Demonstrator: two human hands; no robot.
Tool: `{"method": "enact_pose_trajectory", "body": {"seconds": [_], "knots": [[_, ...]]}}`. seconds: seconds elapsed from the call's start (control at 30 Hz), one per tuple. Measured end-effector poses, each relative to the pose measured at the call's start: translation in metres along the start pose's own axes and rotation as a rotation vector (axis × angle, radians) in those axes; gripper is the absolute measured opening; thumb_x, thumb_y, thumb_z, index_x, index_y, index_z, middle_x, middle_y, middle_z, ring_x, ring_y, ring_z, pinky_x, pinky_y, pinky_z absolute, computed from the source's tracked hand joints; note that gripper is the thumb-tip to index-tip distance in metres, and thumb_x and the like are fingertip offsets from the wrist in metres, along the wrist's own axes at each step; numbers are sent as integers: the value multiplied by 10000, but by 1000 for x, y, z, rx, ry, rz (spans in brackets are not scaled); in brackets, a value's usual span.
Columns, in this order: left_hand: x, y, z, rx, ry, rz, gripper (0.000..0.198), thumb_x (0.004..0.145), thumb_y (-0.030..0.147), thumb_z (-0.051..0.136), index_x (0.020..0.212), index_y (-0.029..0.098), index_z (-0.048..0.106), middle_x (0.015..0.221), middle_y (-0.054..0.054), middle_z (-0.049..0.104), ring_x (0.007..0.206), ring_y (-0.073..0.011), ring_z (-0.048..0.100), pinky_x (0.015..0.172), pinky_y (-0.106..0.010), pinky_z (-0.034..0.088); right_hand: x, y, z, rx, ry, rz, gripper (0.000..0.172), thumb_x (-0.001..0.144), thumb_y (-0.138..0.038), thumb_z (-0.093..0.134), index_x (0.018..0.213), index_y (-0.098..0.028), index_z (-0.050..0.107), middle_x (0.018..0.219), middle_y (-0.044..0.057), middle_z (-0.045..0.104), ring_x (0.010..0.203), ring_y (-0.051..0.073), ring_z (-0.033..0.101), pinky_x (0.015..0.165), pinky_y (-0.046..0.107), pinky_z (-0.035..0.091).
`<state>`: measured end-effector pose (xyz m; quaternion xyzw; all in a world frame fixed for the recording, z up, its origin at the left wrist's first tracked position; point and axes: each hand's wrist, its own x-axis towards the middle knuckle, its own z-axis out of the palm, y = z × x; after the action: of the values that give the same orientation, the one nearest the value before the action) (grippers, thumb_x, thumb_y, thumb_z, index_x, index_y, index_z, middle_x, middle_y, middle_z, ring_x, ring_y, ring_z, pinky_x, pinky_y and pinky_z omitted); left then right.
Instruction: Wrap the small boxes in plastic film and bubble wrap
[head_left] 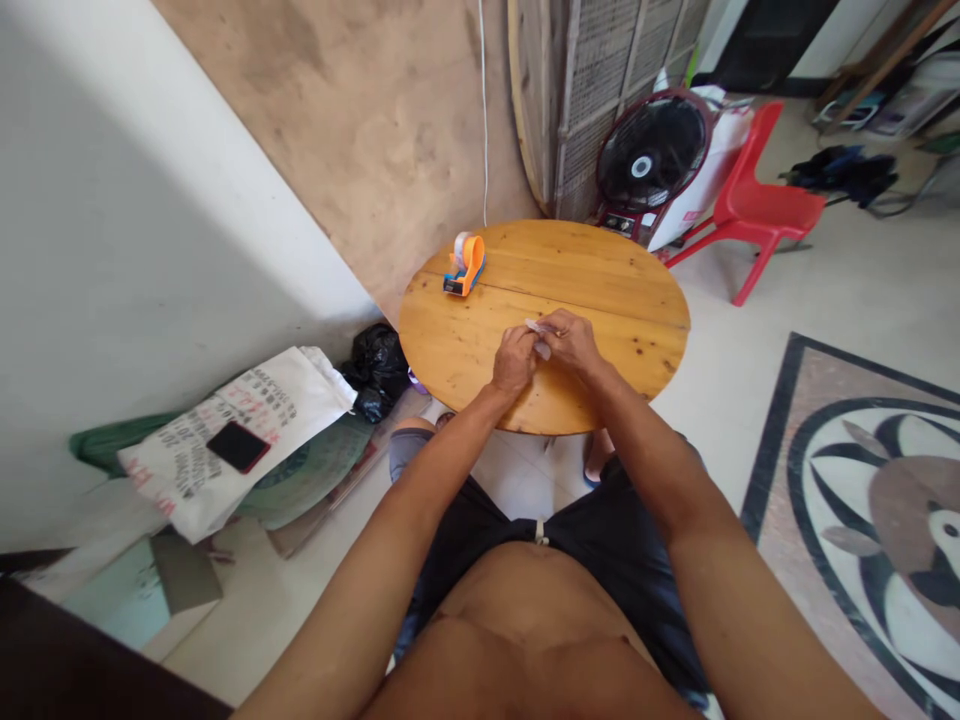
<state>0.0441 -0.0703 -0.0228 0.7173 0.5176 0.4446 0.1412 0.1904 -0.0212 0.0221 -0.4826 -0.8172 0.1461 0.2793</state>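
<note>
Over the near half of a round wooden table [480,330], my two hands meet. Between their fingertips is a small, whitish, see-through piece [542,349], thin like film or tape; its exact kind does not show. My left hand [515,360] is closed, thumb and fingers pinching the piece from the left. From the right, my right hand [571,340] pinches it too, its fingers bent. Part of the piece is hidden by the fingers. On the table's far left stands an orange and blue tape dispenser [466,265] with a roll of clear tape, apart from both hands.
Left of the table, a white printed sack [300,390] bears a dark phone [238,446], beside black plastic bags [375,365]. Behind the table's right side are a fan [652,150] and a red plastic chair [765,200]. A plywood board [375,120] leans along the wall.
</note>
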Motion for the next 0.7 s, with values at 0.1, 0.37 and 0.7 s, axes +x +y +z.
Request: {"method": "enact_pose_trajectory", "body": {"seconds": [0.1,0.37,0.7], "knots": [[0,2,1,16,30,-47,171,888,99,454,921,193,593,1008,-104,611,1022,-228,553,927,-391,508,-7,0,0,24,3,-63,240,858,-313,580,966,-195,759,974,103,738,936,238,665,876,359,520],[-3,0,4,14,44,-161,170,817,91,487,911,230,463,957,-61,550,968,-215,535,893,-384,496,-27,3,-1,90,-2,-184,318,857,-361,614,1104,-201,735,1186,123,694,1128,274,623,1013,450,503],[-15,-6,-11,-128,-32,22,286,821,63,463,1044,167,608,1225,-140,581,1202,-211,554,1052,-405,480,-37,8,4,39,21,-264,352,878,-215,530,1185,-193,702,1266,129,658,1202,250,587,1062,447,479]]}}
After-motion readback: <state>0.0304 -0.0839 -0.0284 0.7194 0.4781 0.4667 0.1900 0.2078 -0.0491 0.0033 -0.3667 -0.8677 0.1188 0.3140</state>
